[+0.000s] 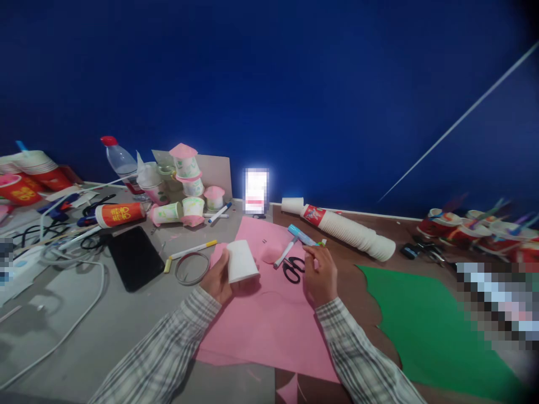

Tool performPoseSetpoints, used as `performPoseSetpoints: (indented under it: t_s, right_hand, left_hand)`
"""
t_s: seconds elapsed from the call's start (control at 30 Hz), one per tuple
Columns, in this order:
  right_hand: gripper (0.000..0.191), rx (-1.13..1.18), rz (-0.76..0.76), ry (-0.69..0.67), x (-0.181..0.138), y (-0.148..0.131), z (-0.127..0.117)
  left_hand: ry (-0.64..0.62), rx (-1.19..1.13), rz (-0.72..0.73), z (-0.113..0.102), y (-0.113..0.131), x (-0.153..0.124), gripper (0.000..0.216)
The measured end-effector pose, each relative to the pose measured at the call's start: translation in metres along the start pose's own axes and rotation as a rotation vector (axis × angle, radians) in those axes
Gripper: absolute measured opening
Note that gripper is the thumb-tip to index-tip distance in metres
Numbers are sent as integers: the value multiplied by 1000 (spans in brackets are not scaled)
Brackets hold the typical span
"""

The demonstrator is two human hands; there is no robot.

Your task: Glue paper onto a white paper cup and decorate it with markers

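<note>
My left hand [219, 280] is closed around a plain white paper cup [243, 261], which is tilted over a large pink paper sheet [278, 325]. My right hand [322, 276] rests over the sheet's right edge with its fingers bent together; whatever they may pinch is too small to make out. Just left of it lie black-handled scissors [291, 275]. Above the scissors are a light blue tube [301, 233] and a white marker [284, 253], beside a small pink paper cutout [273, 253].
Decorated cups with pink paper roofs [183, 160] stand at the back left, near a bottle [120, 160]. A black phone [135, 258], tape roll [192, 268] and cables lie left. A long stack of paper cups [351, 231] and green paper [425, 325] lie right.
</note>
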State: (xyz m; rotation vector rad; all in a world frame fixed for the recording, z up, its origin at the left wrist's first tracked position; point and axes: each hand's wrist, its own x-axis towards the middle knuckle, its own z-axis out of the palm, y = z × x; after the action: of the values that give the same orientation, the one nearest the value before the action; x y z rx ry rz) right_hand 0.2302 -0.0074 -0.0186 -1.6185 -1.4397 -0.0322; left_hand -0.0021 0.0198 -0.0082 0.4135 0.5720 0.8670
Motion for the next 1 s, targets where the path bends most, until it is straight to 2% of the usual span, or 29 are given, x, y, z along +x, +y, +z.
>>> performPoseSetpoints:
  t_s: [0.1,0.23,0.4,0.53,0.77,0.9,1.0]
  right_hand:
    - [28,-93,6,-27,5,16,5]
    - [46,-327,64,-82,10,39,15]
    - [41,-383,105,-93,13,53,17]
    - [35,-363,99,-87,15,52,17]
    - [30,-238,42,-105,16,48,17]
    - [35,-174,19,-38,19,33,6]
    - [33,-102,-6,-16,19,14,-7]
  left_hand:
    - [44,97,70,0,-3,0,70]
    - [66,402,229,-1,-9,2,63]
    - [37,663,388,-2,-13,1,58]
    - [-17,860,459,1,-16,-2,61]
    - [-119,1149,465,13,-17,-8,63]
    - [-142,1157,510,10,-18,-8,71]
    - [-120,1062,468,4,-19,-8,77]
